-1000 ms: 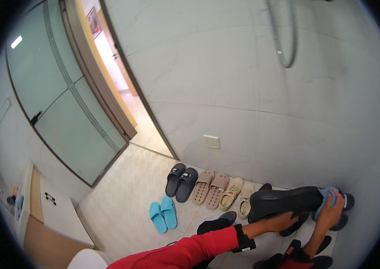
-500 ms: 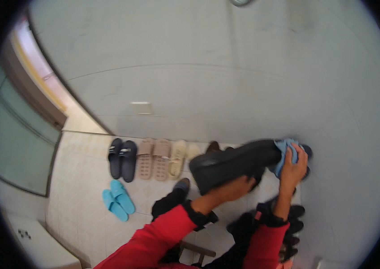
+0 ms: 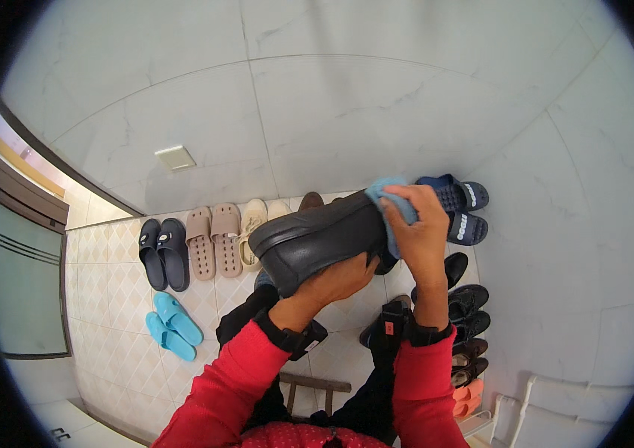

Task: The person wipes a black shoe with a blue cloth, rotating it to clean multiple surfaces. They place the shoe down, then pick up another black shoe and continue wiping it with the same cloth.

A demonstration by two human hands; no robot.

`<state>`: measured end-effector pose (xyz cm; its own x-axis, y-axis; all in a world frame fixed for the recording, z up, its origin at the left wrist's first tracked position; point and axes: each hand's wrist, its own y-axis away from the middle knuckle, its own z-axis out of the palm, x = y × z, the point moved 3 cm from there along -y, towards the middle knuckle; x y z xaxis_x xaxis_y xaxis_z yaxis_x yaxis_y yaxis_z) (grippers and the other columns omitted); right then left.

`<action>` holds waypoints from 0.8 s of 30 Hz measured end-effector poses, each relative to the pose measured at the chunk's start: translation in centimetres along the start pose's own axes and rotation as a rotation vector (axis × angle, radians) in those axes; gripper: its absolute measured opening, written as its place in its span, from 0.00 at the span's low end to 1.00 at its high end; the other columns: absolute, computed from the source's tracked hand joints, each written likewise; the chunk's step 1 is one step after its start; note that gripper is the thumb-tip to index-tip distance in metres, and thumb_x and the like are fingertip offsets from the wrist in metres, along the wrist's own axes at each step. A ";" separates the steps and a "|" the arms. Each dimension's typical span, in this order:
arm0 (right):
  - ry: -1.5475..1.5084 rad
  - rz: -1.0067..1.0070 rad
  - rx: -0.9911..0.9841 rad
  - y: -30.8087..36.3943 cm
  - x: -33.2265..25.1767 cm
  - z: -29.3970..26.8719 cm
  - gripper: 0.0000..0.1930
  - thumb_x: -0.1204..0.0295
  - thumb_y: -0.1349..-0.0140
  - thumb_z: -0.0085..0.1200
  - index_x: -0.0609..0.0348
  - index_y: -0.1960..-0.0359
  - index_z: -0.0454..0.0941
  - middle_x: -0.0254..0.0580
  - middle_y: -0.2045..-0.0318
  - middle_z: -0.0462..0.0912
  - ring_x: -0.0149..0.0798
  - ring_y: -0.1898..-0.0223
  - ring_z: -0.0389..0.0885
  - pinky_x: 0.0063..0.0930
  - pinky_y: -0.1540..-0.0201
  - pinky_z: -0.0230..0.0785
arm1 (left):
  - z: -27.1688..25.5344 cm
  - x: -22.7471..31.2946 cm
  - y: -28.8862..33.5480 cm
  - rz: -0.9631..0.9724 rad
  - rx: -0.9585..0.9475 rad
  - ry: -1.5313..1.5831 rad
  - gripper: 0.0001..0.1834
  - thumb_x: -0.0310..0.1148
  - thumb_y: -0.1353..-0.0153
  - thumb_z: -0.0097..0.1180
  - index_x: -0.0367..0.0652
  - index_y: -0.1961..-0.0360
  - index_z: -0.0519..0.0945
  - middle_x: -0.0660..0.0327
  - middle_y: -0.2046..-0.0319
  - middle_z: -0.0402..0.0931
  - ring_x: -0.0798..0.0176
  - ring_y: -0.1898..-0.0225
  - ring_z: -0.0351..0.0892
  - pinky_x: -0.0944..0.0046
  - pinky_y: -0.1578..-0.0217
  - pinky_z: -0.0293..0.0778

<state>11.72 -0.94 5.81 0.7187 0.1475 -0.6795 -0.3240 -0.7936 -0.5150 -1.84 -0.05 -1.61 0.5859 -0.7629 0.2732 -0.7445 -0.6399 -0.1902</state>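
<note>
A black leather shoe [image 3: 317, 239] is held up in front of me, tilted, its wider end toward the left. My left hand [image 3: 343, 280] grips it along its near side, with the fingertips partly hidden behind it. At the shoe's right end, a light blue cloth [image 3: 390, 198] is bunched against the leather. My right hand [image 3: 421, 224] is closed around this cloth, thumb on the near side, and presses it to the shoe.
Along the wall stand navy slippers [image 3: 175, 254], beige slippers [image 3: 226, 243] and cream shoes [image 3: 252, 224]. Turquoise slippers [image 3: 178, 317] lie at left. Dark blue slippers [image 3: 468, 228], black shoes [image 3: 468, 300] and orange slippers [image 3: 468, 398] line the right wall. A wooden stool [image 3: 317, 383] is below me.
Relative to my sleeves and the floor, the shoe and both hands sit slightly differently, and the whole view has shifted. The cloth remains at the shoe's right end, still held.
</note>
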 end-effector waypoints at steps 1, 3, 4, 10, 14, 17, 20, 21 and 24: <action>-0.025 0.013 -0.110 0.1 -0.5 0.4 0.10 0.76 0.46 0.64 0.57 0.61 0.83 0.41 0.65 0.81 0.41 0.62 0.80 0.29 0.56 0.72 | 1.2 -0.3 -0.1 0.008 -0.121 0.099 0.21 0.39 0.36 0.52 0.35 0.49 0.77 0.43 0.54 0.78 0.44 0.52 0.78 0.52 0.49 0.71; -0.001 -0.104 -0.229 0.9 -2.1 1.1 0.10 0.74 0.47 0.65 0.55 0.62 0.83 0.41 0.65 0.81 0.43 0.63 0.80 0.30 0.57 0.73 | 3.2 -0.7 -0.6 0.026 -0.267 0.307 0.21 0.37 0.35 0.49 0.35 0.45 0.74 0.44 0.49 0.76 0.44 0.46 0.75 0.52 0.45 0.68; 0.008 -0.153 -0.287 1.3 -2.5 1.3 0.10 0.73 0.47 0.65 0.54 0.62 0.83 0.41 0.65 0.81 0.43 0.63 0.81 0.30 0.58 0.73 | 2.8 -0.5 -0.8 0.192 0.018 0.212 0.17 0.37 0.36 0.49 0.36 0.52 0.76 0.46 0.55 0.77 0.45 0.52 0.77 0.50 0.50 0.70; 0.169 -0.109 0.073 0.6 0.4 -0.1 0.11 0.71 0.46 0.64 0.53 0.60 0.83 0.41 0.65 0.82 0.46 0.60 0.81 0.32 0.57 0.73 | 0.8 -0.7 -0.2 -0.145 0.095 0.375 0.16 0.39 0.36 0.51 0.35 0.62 0.82 0.45 0.67 0.79 0.43 0.64 0.80 0.48 0.57 0.73; 0.258 0.241 0.420 -0.1 5.5 -3.8 0.09 0.70 0.40 0.61 0.54 0.59 0.81 0.43 0.62 0.80 0.45 0.60 0.80 0.35 0.55 0.71 | -1.1 -0.2 -0.5 -0.168 0.254 0.556 0.17 0.39 0.38 0.55 0.32 0.61 0.81 0.44 0.67 0.79 0.43 0.64 0.79 0.51 0.55 0.73; -0.015 0.311 0.559 0.4 7.1 -4.6 0.09 0.70 0.37 0.59 0.60 0.58 0.81 0.45 0.61 0.80 0.45 0.58 0.79 0.34 0.51 0.69 | -0.8 -0.3 -0.6 -0.190 0.258 0.775 0.18 0.39 0.38 0.56 0.31 0.60 0.80 0.42 0.65 0.79 0.41 0.62 0.79 0.52 0.53 0.72; -0.092 0.302 0.507 0.4 6.4 -2.3 0.10 0.69 0.35 0.57 0.61 0.57 0.80 0.45 0.61 0.79 0.45 0.57 0.78 0.34 0.49 0.69 | 0.0 -0.7 -0.6 -0.216 0.237 0.948 0.18 0.39 0.39 0.56 0.30 0.59 0.80 0.41 0.64 0.79 0.40 0.61 0.78 0.52 0.52 0.72; -0.025 0.255 0.514 0.6 5.5 -1.6 0.10 0.70 0.38 0.59 0.59 0.57 0.81 0.46 0.61 0.78 0.46 0.56 0.78 0.33 0.49 0.69 | -0.2 -0.8 -0.5 -0.160 0.298 0.904 0.18 0.38 0.39 0.56 0.30 0.59 0.80 0.41 0.63 0.79 0.40 0.61 0.78 0.52 0.52 0.71; 0.117 -0.049 0.379 0.5 2.5 0.6 0.10 0.71 0.41 0.61 0.56 0.57 0.81 0.45 0.60 0.78 0.46 0.57 0.79 0.34 0.51 0.70 | -0.3 -1.1 -0.3 -0.109 0.322 0.860 0.18 0.38 0.38 0.55 0.30 0.57 0.79 0.42 0.61 0.79 0.44 0.59 0.78 0.53 0.51 0.71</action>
<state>13.02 -0.63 3.55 0.7973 0.0940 -0.5961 -0.4758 -0.5098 -0.7167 -2.36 1.05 -1.61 0.1126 -0.4490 0.8864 -0.4985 -0.7972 -0.3405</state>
